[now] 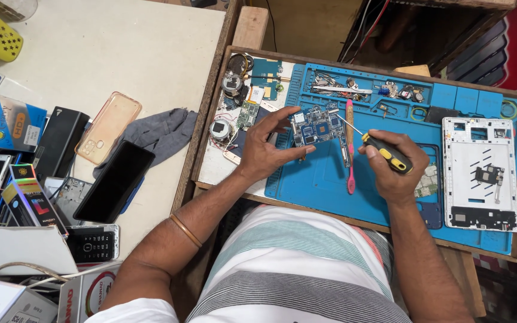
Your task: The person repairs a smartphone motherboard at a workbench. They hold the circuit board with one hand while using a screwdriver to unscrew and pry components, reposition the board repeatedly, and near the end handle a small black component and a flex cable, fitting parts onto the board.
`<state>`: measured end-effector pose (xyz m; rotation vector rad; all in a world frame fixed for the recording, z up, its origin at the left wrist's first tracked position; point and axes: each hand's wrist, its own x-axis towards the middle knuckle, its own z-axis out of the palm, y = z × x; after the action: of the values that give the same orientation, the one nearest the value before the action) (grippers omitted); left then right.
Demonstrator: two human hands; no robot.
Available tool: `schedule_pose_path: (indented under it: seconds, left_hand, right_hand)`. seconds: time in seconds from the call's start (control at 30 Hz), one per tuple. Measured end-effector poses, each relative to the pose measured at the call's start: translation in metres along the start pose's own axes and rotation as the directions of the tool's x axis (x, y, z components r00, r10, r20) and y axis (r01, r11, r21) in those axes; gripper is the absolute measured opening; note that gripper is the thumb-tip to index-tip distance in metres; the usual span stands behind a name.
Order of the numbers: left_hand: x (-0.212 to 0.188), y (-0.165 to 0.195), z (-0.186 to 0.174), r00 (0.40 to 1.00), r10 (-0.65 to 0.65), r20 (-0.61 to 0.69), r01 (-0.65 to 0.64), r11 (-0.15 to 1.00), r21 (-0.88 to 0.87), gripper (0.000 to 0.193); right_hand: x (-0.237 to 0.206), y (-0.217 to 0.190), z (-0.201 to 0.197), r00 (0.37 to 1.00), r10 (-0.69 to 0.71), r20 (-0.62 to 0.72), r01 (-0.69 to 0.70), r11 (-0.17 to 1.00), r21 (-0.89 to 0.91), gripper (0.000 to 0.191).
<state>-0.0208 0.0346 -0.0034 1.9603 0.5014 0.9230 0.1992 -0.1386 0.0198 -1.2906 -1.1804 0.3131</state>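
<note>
Head view: left hand (265,152) pinches blue circuit board (315,125) by its 9 o'clock edge, board over blue work mat (330,179). Right hand (393,170) closed around yellow-black screwdriver (384,151), tip on board's 3 o'clock side. Pink toothbrush (350,146) lies between hands. White tablet frame (480,173) at 3 o'clock.

Blue circuit board (316,125) studded with silver chips, held flat just above the blue mat, pinched at its left and lower edges, yellow-and-black screwdriver (384,151) gripped at the handle, thin metal tip laid on the board's right edge
</note>
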Motion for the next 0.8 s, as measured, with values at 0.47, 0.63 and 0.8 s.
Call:
schedule_pose_path:
  seconds: [0.47, 0.63, 0.8]
  left_hand:
    - [0.0009, 0.0, -0.0005, 1.0, 0.003, 0.017, -0.003, 1.0, 0.013, 0.08]
    - [0.0003, 0.0007, -0.0016, 1.0, -0.017, 0.015, 0.017, 1.0, 0.003, 0.079]
    - [0.0012, 0.0007, -0.0001, 1.0, -0.024, 0.017, 0.024, 1.0, 0.013, 0.08]
  right_hand:
    - [0.0001, -0.0024, 0.0005, 0.999, 0.028, 0.017, -0.028, 1.0, 0.0, 0.023]
    - [0.0032, -0.001, -0.0001, 0.998, 0.042, -0.036, -0.042, 0.999, -0.015, 0.023]
    - [0.0033, -0.0018, -0.0022, 1.0, 0.011, 0.001, -0.011, 1.0, -0.002, 0.024]
